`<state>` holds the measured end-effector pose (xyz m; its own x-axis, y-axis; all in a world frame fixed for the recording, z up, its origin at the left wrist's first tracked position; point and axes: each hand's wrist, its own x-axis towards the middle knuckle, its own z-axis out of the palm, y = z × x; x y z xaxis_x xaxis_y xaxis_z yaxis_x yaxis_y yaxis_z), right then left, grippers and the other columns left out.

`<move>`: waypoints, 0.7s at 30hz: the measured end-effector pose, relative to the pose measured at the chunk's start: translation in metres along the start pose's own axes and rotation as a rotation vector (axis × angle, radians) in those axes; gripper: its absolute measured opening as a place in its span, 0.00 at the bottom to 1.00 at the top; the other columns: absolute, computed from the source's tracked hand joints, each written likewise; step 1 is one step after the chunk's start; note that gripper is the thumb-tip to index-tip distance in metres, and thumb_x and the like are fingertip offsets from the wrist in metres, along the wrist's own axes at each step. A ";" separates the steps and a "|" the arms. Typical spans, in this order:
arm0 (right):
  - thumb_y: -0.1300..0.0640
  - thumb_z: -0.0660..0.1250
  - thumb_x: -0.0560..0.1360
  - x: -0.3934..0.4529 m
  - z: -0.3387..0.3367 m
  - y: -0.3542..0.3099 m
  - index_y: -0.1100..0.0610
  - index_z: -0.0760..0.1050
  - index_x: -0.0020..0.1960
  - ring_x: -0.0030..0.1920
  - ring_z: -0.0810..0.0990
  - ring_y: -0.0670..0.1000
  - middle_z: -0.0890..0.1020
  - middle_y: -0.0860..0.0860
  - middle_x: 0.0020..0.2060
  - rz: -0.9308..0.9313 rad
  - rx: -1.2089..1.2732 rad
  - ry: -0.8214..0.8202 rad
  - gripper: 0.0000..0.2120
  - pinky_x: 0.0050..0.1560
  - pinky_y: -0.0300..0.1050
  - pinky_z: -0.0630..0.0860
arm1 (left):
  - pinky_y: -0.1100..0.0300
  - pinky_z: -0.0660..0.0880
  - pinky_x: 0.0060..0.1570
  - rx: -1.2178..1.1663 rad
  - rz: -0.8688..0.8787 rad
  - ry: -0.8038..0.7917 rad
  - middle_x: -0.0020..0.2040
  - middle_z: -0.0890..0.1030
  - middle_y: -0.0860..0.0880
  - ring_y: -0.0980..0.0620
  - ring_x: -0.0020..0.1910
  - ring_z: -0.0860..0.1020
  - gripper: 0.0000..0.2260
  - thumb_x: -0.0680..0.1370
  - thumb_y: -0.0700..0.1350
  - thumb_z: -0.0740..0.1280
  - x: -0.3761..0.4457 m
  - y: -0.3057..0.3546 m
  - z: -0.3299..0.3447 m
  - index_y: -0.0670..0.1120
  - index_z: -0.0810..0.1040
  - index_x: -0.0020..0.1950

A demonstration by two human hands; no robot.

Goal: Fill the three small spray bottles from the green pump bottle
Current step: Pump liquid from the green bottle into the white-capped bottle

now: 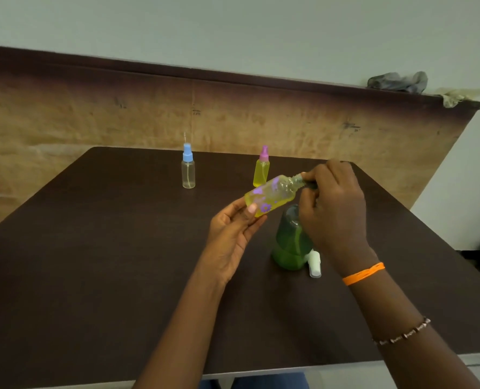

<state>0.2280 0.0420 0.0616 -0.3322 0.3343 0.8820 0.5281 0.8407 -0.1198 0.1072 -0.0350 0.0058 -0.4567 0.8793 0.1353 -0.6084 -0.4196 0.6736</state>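
dark brown table [93, 248] | plywood board [93, 113] behind | grey rag [398, 81] on board's top edge

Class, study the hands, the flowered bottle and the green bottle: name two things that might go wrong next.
1. The flowered bottle is held tilted, with the right hand at its neck; liquid may spill onto the table.
2. The green pump bottle stands directly under the right hand, so it may get knocked.
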 end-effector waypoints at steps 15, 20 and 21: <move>0.62 0.54 0.68 0.001 -0.001 -0.003 0.64 0.75 0.38 0.39 0.72 0.54 0.74 0.55 0.35 0.062 0.051 0.030 0.11 0.34 0.39 0.61 | 0.63 0.78 0.48 0.003 0.001 -0.002 0.47 0.83 0.47 0.54 0.48 0.81 0.15 0.68 0.41 0.67 0.002 -0.001 -0.001 0.40 0.77 0.53; 0.71 0.57 0.67 -0.015 0.009 -0.005 0.66 0.77 0.43 0.41 0.70 0.53 0.74 0.57 0.37 0.109 0.132 0.140 0.11 0.41 0.38 0.65 | 0.62 0.78 0.50 0.007 -0.004 -0.005 0.48 0.83 0.46 0.54 0.48 0.81 0.16 0.67 0.41 0.67 0.002 -0.001 -0.001 0.40 0.76 0.54; 0.73 0.57 0.66 -0.021 0.013 -0.005 0.67 0.78 0.44 0.41 0.70 0.53 0.75 0.59 0.37 0.108 0.138 0.179 0.13 0.42 0.39 0.67 | 0.62 0.78 0.50 0.007 -0.005 -0.005 0.48 0.83 0.46 0.54 0.48 0.81 0.16 0.67 0.41 0.67 0.002 0.000 -0.001 0.40 0.76 0.54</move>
<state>0.2218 0.0364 0.0381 -0.1294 0.3550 0.9259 0.4372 0.8585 -0.2681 0.1058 -0.0336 0.0048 -0.4508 0.8823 0.1353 -0.6060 -0.4138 0.6794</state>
